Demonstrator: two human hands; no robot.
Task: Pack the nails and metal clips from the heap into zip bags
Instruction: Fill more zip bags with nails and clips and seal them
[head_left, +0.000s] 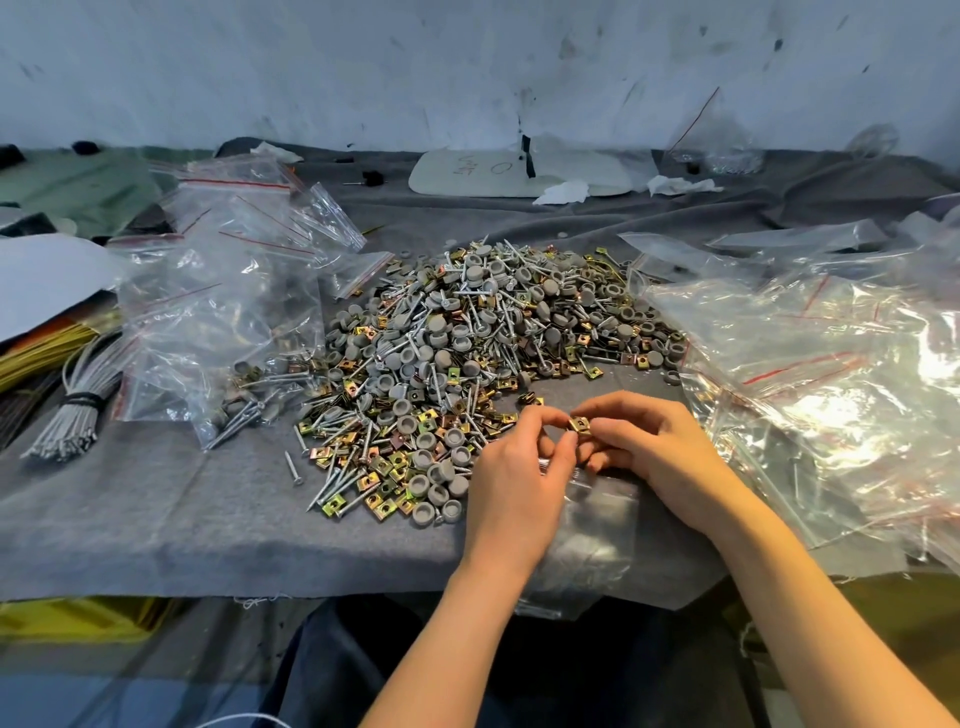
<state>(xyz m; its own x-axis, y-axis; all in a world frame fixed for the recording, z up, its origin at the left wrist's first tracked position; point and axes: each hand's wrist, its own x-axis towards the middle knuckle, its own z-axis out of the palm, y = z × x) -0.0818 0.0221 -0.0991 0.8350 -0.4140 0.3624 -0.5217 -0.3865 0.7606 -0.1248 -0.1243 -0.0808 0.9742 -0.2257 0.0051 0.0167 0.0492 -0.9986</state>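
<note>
Together, hands (655, 453) pinching one clip (580, 426).

A scuffed, pale blue-white wall (467, 62) rises behind the worktable, which is draped in rumpled grey felt cloth (156, 499).

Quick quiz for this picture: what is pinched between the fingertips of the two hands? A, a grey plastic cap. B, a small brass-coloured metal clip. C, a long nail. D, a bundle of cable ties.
B: the left hand and right hand pinch a small brass-coloured metal clip between their fingertips, above a clear zip bag at the near edge of the heap.
</note>
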